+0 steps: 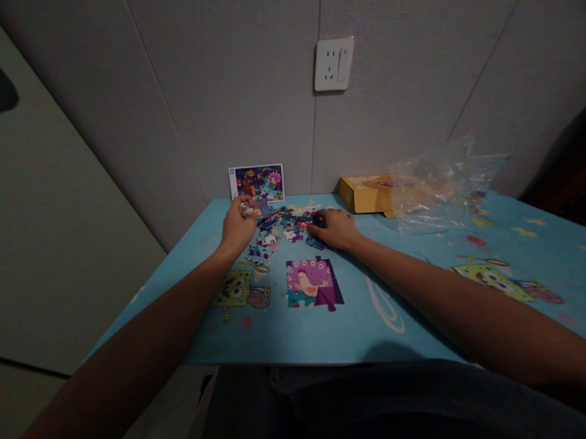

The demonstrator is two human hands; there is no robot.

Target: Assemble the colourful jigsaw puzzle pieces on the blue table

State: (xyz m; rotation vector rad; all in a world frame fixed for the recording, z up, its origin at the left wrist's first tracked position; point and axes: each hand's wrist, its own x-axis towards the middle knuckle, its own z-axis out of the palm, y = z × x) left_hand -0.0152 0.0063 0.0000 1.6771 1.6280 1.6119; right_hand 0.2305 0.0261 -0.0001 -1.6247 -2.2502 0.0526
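A heap of loose jigsaw puzzle pieces (286, 218) lies at the far side of the table. At its left, my left hand (239, 223) is closed with a purplish puzzle piece (260, 207) at its fingertips, in front of the picture card. My right hand (337, 228) rests at the heap's right edge, thumb and fingers curled around a dark puzzle piece (319, 221). Just below that hand is a dark blue piece (316, 242). Nearer to me lies a joined puzzle section (314, 282) showing a pale bird on purple.
The reference picture card (257, 182) leans on the wall. A yellow box (367, 193) and a crumpled clear plastic bag (432, 187) stand at the back right. The blue table (283, 343) has printed cartoon figures. Above is a wall socket (333, 64).
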